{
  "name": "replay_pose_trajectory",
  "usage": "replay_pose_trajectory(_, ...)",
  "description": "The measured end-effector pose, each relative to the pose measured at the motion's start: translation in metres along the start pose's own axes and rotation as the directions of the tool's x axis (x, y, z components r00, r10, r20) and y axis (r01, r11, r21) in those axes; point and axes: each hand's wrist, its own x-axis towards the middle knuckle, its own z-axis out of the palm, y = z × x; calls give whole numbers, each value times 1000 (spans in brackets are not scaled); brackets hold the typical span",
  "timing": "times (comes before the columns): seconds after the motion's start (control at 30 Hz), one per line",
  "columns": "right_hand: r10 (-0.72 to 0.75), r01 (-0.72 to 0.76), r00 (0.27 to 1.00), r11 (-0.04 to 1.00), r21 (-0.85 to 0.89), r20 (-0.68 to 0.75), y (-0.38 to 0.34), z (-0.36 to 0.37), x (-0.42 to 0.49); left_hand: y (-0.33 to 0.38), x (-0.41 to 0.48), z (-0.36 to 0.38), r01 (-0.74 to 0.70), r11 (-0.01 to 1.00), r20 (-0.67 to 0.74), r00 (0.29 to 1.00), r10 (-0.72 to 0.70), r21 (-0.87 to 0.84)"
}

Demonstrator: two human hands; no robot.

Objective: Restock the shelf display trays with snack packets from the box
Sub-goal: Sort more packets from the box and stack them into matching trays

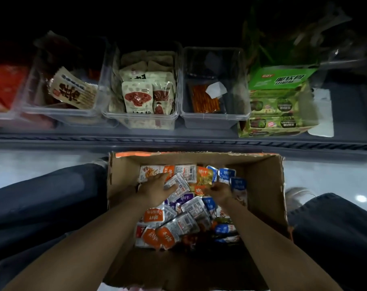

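A brown cardboard box [260, 185] sits on the floor between my knees, holding several small snack packets in orange, blue, purple and silver. My left hand [155, 189] lies flat, fingers spread, on an orange-and-white packet [151, 172] and a silver packet [178, 184] at the box's far left. My right hand [219, 192] is curled, pinching a gold-orange packet [203, 181] near the middle. Above, clear display trays stand on the shelf: one with beige packets [144, 120] and a nearly empty one [216, 120] with an orange packet.
A left tray [58, 113] holds a cream packet with dark lettering. A green carton [279, 101] of packets stands at the shelf's right. The shelf's grey front rail [178, 141] runs across above the box. My legs in dark trousers flank the box.
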Motion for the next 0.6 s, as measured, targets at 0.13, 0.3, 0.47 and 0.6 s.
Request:
replay_pose_trajectory(0.13, -77, 76, 996, 997, 28, 53, 4, -6, -12, 6, -8, -4, -7, 1000, -10, 1000, 7, 16)
replay_pose_trajectory(0.3, -226, 218, 974, 960, 175, 30, -12, -38, -43, 25, -30, -13, -46, 992, -35, 998, 43, -114)
replay_pose_trajectory(0.47, -361, 350, 930, 927, 132, 66, -44, -77, -95, 56, -63, -22, -91, 912, -15, 996, 93, -400)
replay_pose_trajectory(0.6, -388, 373, 900, 921, 110, 196, -75, -89, -152, 82, -98, -34, -122, 820, 14, 988, 156, -559)
